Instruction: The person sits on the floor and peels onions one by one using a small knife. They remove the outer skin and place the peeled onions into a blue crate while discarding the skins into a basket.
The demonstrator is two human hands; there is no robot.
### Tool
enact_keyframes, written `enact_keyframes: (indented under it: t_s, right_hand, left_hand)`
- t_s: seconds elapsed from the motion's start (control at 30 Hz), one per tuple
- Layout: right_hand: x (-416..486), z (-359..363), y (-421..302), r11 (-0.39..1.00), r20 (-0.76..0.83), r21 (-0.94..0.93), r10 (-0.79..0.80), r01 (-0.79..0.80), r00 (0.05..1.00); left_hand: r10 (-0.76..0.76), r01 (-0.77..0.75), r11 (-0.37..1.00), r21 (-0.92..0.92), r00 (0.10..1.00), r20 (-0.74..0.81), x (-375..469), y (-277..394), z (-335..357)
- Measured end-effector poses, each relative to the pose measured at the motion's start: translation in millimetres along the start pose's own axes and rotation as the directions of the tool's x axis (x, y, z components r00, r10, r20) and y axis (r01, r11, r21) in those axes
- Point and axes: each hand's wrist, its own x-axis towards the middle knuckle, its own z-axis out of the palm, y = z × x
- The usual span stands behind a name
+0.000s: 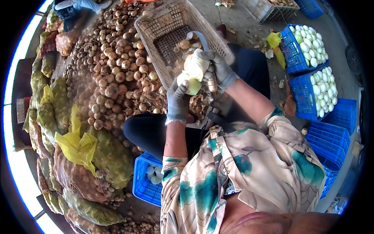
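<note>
My left hand, in a grey glove, grips a pale green peeled onion from below. A loose white layer of onion skin rises from it towards my right hand, also gloved. That hand is closed around the wooden handle of a knife, its thumb against the skin. Above the fingers a curved grey blade appears to belong to this knife; the join is hidden. Both hands are over the near side of a dirty plastic crate, which holds onion scraps and skins.
Unpeeled onions lie heaped at left, beside full mesh sacks. Peeled onions fill two blue crates at right; stacked blue crates stand nearer. Another blue crate with peeled onions sits by my left side. A person's leg shows top left.
</note>
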Motion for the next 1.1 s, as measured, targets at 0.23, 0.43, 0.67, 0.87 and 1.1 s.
enact_keyframes:
  t_s: [0.23, 0.43, 0.67, 0.87, 1.1]
  right_hand:
    - [8.6, 2.8, -30.0, 0.996, -0.151, 0.042, -0.077, 0.084, 0.985]
    - [37.0, -16.4, -67.4, 0.973, -0.098, 0.107, -0.195, 0.205, 0.976]
    - [25.8, -29.4, -29.8, -0.029, -0.234, -0.967, -0.287, -0.253, 0.929]
    - [-33.0, 6.9, 42.7, -0.414, 0.340, -0.893, -0.367, 0.175, 0.866]
    - [-40.4, 2.8, 61.7, -0.595, 0.475, -0.771, -0.299, 0.227, 0.828]
  left_hand:
    - [0.038, -0.034, 0.996, -0.079, 0.998, 0.047, -2.1, 2.7, 4.4]
    - [0.014, 0.003, 0.965, -0.261, 0.998, 0.062, -2.4, -10.9, -11.9]
    - [0.121, -0.093, 0.950, -0.297, 0.989, 0.079, 2.2, -6.7, -29.1]
    - [0.209, -0.221, 0.953, -0.207, 0.975, -0.079, 6.1, -3.5, -33.4]
    - [0.191, -0.225, 0.952, -0.209, 0.967, -0.168, 4.0, -2.7, -35.7]
